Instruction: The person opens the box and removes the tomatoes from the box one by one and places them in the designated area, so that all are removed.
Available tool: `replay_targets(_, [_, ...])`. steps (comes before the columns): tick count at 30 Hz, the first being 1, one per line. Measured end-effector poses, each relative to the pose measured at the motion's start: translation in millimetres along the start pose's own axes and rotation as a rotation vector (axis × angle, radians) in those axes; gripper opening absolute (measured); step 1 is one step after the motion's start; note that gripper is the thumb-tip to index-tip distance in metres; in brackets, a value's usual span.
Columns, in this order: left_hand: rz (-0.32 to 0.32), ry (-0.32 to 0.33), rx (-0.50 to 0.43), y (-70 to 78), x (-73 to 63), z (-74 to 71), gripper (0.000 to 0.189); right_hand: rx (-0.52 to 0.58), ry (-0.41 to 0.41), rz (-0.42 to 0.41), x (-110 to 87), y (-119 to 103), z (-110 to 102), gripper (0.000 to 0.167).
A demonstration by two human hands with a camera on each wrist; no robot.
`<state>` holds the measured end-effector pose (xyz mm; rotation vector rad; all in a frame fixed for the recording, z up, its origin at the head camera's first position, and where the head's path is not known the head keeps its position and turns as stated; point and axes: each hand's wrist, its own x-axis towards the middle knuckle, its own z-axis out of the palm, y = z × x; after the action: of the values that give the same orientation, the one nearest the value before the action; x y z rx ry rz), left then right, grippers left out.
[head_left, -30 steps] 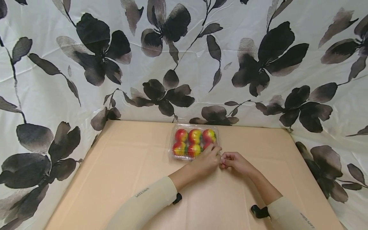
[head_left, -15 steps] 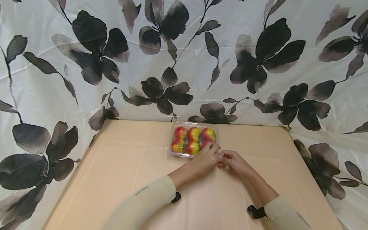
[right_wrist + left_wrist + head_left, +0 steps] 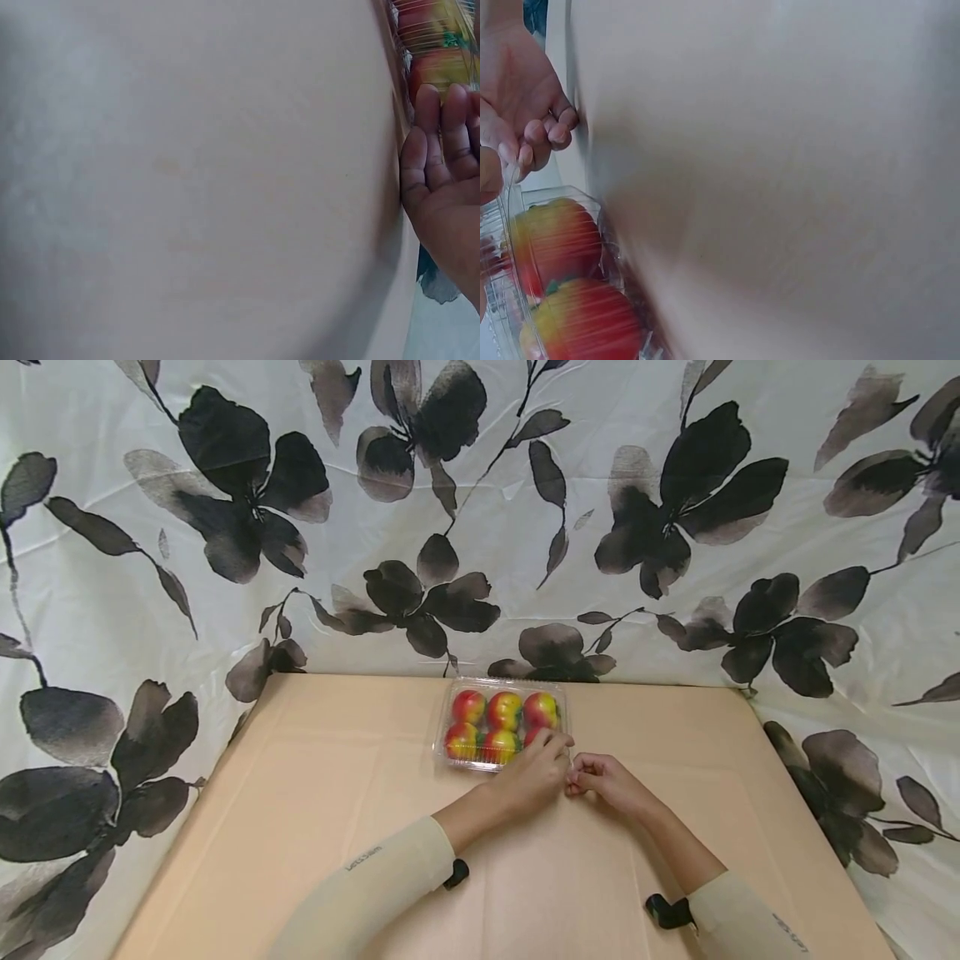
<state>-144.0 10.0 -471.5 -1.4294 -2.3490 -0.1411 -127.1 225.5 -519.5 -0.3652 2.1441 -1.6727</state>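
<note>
A clear plastic clamshell box (image 3: 441,760) sits near the back of the table, holding several red-and-yellow fruits (image 3: 505,711) in two rows. My left hand (image 3: 531,777) bends its fingers over the front right corner and covers part of one fruit. Close beside it, my right hand (image 3: 609,783) has thumb and forefinger together at that corner. In the left wrist view, the right hand (image 3: 521,97) pinches the box's clear rim, with a left fingertip (image 3: 487,176) against the same edge. Fingers of the right hand (image 3: 450,172) also show beside the box in the right wrist view.
A smooth tan sheet covers the table (image 3: 360,827). Behind and at both sides hangs a white cloth (image 3: 555,410) printed with dark flowers. Small black camera mounts (image 3: 667,912) sit at the sleeve cuffs.
The head view shifts slightly, carrying the scene a little to the left. Both hands stay at the same corner of the box with barely any movement.
</note>
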Motion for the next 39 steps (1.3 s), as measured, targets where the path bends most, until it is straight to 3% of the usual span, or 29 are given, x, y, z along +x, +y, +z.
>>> replay_targets(9, [-0.015, 0.008, -0.05, -2.8, -4.4, -3.3, 0.015, -0.037, 0.008, 0.026, -3.6, -0.6, 0.8, 0.024])
replay_targets(15, [-0.011, 0.079, -0.123, -6.1, -7.4, -1.8, 0.018, -0.079, 0.013, 0.035, -7.8, -3.1, 0.6, 0.026])
replay_targets(20, [-0.029, 0.128, -0.182, -8.2, -8.7, -1.6, 0.022, -0.141, 0.089, 0.031, -12.2, -7.6, -0.6, 0.022])
replay_targets(28, [-0.087, 0.146, -0.121, -10.7, -7.0, 0.3, 0.032, -0.265, 0.264, -0.028, -13.2, -22.6, -8.1, 0.027])
replay_targets(35, [-0.093, 0.213, -0.072, -14.8, -2.2, -0.2, 0.021, -0.329, 0.281, -0.091, -10.3, -25.6, -24.6, 0.027])
replay_targets(39, [-0.075, 0.258, 0.029, -19.8, 2.2, -2.0, 0.015, -0.361, 0.265, -0.097, -8.7, -27.6, -30.2, 0.027])
